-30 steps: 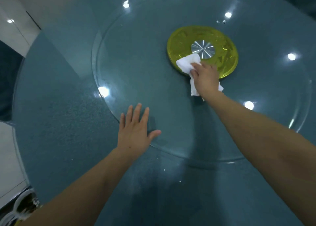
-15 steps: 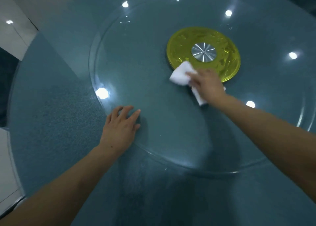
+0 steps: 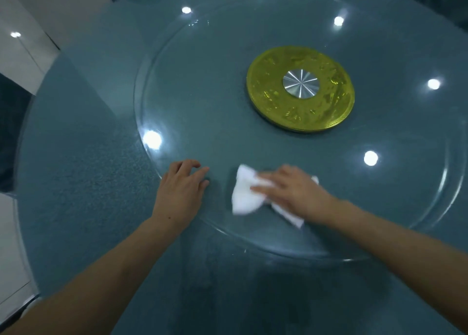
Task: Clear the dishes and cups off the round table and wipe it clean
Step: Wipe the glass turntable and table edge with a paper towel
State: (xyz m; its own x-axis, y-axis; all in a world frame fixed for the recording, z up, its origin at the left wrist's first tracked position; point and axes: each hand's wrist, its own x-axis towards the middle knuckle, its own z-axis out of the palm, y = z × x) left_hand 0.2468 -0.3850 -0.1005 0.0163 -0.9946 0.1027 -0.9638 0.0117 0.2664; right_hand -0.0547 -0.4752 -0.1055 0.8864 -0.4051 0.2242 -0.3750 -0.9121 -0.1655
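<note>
A round blue-green table [image 3: 76,208] carries a large clear glass turntable [image 3: 202,93] with a gold hub [image 3: 268,93] and a silver cap [image 3: 300,83] at its centre. My right hand [image 3: 291,190] lies flat with straight fingers on a white cloth [image 3: 244,195], pressing it onto the glass near the turntable's front edge. My left hand [image 3: 181,192] rests on the turntable's front-left rim, fingers bent at the edge. No dishes or cups show on the table.
Ceiling lights reflect as bright spots on the glass. White floor tiles [image 3: 15,55] and a dark shape [image 3: 10,132] lie beyond the table's left edge. The near part of the table shows faint streaks.
My right hand has dragged the cloth from the gold hub down to the turntable's front edge. My left hand stayed at the rim, its fingers curling from flat.
</note>
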